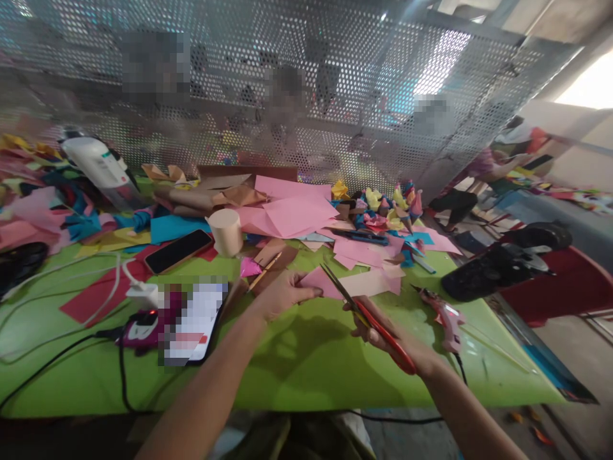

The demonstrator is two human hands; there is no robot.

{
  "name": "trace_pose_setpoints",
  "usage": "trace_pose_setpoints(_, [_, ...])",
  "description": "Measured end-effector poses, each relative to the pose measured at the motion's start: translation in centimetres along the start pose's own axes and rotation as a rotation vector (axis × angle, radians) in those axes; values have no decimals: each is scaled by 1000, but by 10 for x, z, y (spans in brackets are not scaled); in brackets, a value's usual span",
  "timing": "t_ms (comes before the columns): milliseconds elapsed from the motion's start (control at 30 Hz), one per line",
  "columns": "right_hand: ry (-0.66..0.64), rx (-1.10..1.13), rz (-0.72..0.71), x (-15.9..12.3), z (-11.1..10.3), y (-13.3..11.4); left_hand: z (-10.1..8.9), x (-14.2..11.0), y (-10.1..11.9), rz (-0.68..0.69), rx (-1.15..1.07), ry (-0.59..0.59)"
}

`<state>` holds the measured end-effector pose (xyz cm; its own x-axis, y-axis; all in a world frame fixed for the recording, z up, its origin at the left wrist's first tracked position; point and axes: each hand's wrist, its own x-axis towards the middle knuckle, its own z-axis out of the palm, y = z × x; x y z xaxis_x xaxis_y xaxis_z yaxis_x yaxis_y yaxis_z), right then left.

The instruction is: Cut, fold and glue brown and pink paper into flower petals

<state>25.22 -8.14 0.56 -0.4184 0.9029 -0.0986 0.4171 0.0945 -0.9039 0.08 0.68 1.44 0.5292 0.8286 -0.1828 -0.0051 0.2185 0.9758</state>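
Note:
Over the middle of the green table (297,383), my left hand (282,295) is closed on a small piece of pink paper (322,281), pinched between thumb and fingers. My right hand (378,322) grips red-handled scissors (383,329), whose blades point up and to the left beside the pink paper. The blades look slightly apart; whether they touch the paper I cannot tell. Behind the scissors lies a pale strip of paper (368,283). A pencil (265,271) rests on brown paper just beyond my left hand.
A pink glue gun (447,319) and a black bottle (488,268) are on the right. Phones (178,252), a power strip (143,329) and cables lie left. A paper roll (225,232), pink sheets (299,211) and paper scraps stand before a perforated metal screen (335,96); people are behind it.

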Motion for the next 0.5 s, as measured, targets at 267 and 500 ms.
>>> trace_pose_setpoints(267, [14, -5, 21, 6, 4, -10, 1, 0, -3, -26, 19, -25])
trace_pose_setpoints(500, [68, 77, 12, 11, 13, -2, -1, 1, -4, -24, 37, -40])
